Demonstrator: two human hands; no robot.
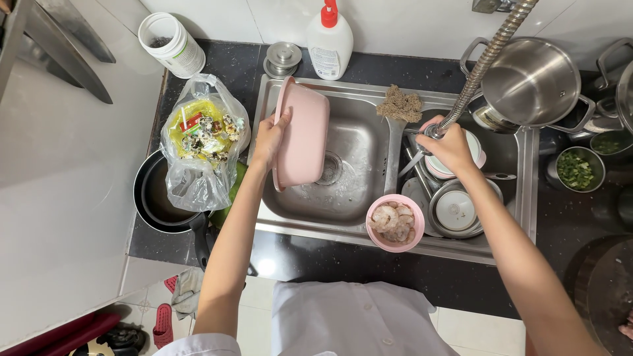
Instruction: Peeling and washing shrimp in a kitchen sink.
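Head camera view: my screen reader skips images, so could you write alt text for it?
A person's left hand tips a pink basin on its side over a steel sink while the right hand grips a flexible metal faucet hose. A pink bowl of peeled shrimp sits on the sink's front edge beside stacked dishes.

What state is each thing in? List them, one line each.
Left hand: grips the rim of the pink plastic basin.
Pink plastic basin: tipped on edge over the left steel sink bowl.
Right hand: closed around the flexible metal spray hose.
Small pink bowl: upright, filled with peeled shrimp.
Clear plastic bag: open, holding scraps.
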